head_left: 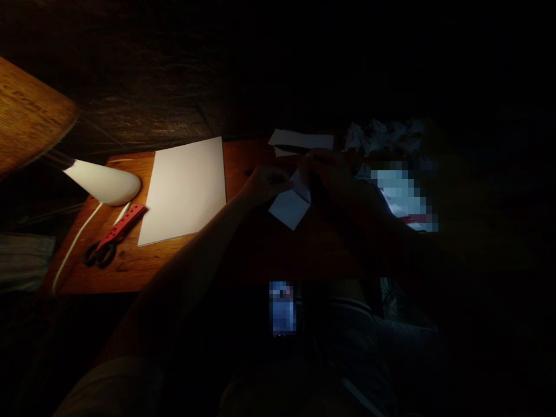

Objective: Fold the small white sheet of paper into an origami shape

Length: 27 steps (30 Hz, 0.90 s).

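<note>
In dim light both hands meet over a small folded white paper above the middle of a wooden table. My left hand pinches the paper's upper left edge with curled fingers. My right hand, mostly in shadow, closes on the paper's upper right part. The paper's lower corner points down toward me.
A stack of white sheets lies left of the hands. Red-handled scissors and a white lamp base with its cord sit at the far left. More paper and crumpled paper lie behind; a lit screen glows below.
</note>
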Tool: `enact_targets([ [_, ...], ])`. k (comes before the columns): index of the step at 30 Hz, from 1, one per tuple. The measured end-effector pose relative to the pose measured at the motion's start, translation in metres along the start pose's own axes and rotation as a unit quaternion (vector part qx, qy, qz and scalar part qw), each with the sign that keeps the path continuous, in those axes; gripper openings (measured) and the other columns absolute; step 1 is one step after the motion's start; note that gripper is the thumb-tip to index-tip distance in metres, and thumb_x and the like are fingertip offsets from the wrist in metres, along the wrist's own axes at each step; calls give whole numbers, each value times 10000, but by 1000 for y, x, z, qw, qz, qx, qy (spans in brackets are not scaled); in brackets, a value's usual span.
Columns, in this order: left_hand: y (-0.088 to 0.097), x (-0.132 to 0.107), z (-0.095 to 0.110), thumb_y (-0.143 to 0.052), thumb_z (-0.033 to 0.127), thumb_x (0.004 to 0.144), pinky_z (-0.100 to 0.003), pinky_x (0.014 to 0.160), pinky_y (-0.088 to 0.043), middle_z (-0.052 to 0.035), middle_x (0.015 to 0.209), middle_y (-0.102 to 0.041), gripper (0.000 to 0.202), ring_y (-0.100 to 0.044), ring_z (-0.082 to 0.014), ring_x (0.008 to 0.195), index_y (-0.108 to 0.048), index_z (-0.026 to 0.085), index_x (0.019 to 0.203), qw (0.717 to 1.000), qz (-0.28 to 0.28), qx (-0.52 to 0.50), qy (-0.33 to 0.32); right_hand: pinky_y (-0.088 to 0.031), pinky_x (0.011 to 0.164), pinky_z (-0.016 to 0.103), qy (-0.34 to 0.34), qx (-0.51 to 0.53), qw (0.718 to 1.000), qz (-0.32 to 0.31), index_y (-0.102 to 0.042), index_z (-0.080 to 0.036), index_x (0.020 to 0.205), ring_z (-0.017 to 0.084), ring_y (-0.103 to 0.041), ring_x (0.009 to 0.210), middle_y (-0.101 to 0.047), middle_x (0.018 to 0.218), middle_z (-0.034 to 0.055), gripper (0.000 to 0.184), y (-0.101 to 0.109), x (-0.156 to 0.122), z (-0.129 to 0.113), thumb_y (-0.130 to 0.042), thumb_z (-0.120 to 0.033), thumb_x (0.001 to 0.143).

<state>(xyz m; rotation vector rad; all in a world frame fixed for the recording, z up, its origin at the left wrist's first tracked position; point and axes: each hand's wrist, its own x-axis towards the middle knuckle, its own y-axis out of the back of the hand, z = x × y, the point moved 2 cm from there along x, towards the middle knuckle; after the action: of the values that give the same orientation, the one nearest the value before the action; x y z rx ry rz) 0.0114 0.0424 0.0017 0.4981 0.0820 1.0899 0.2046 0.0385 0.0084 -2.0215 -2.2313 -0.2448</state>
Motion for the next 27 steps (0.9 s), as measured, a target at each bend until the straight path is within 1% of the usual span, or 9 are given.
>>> enact_targets([
  [4,0,-1,0,-785,344,808,-256,568,-356,17,637,-619,229,-495,-89,584,-699,166,691,1000,3,-4,21,-457,614,255,-14,7,1000,-7,-649,-220,698,126,-553,662,-615,675,-21,278,2,1,1,-785,-381,879],
  [6,0,-1,0,-788,332,809,-258,557,-344,18,616,-607,228,-489,-91,571,-696,169,679,1000,2,-8,30,-467,631,261,-15,9,1000,-10,-671,-217,714,127,-567,666,-625,684,-20,244,3,2,2,-781,-367,873],
  [9,-1,0,0,-789,317,805,-259,544,-334,21,594,-588,228,-473,-87,549,-686,175,660,999,6,-18,27,-470,651,268,-8,-5,1000,-12,-682,-210,713,131,-586,682,-641,696,-14,241,5,3,2,-780,-366,868],
  [14,-1,0,-1,-792,319,789,-248,529,-322,23,587,-574,240,-465,-84,555,-666,179,640,999,27,-20,14,-407,616,269,-4,-74,997,8,-680,-198,691,135,-562,689,-616,674,-15,325,8,5,4,-799,-441,871],
  [16,-1,0,0,-794,322,784,-248,533,-324,28,580,-558,256,-448,-78,551,-655,178,624,999,29,-14,7,-397,618,272,2,-82,997,13,-662,-199,683,132,-552,693,-604,679,-16,373,8,6,5,-799,-479,887],
  [18,-1,1,0,-800,339,789,-251,538,-328,29,581,-553,278,-436,-75,550,-652,177,617,1000,21,-13,6,-400,625,276,11,-81,997,12,-647,-203,683,129,-545,691,-590,682,-19,399,6,6,5,-776,-497,919],
  [21,-1,1,1,-818,366,798,-255,541,-329,30,588,-555,309,-436,-75,554,-653,174,621,1000,13,-14,12,-393,614,276,18,-90,996,16,-631,-210,682,127,-539,664,-575,663,-26,378,4,5,4,-742,-448,954],
  [24,-1,1,0,-814,360,812,-259,552,-339,31,598,-567,286,-453,-78,559,-675,170,650,1000,19,-13,16,-401,614,275,9,-102,995,18,-611,-207,674,126,-550,654,-569,650,-30,334,5,5,1,-745,-337,950],
  [27,0,2,-2,-805,354,822,-262,568,-354,26,616,-590,272,-477,-86,578,-679,170,666,1000,24,-6,17,-432,656,276,8,-112,993,23,-615,-197,673,129,-576,697,-560,650,-31,300,6,4,-4,-738,-243,942],
])
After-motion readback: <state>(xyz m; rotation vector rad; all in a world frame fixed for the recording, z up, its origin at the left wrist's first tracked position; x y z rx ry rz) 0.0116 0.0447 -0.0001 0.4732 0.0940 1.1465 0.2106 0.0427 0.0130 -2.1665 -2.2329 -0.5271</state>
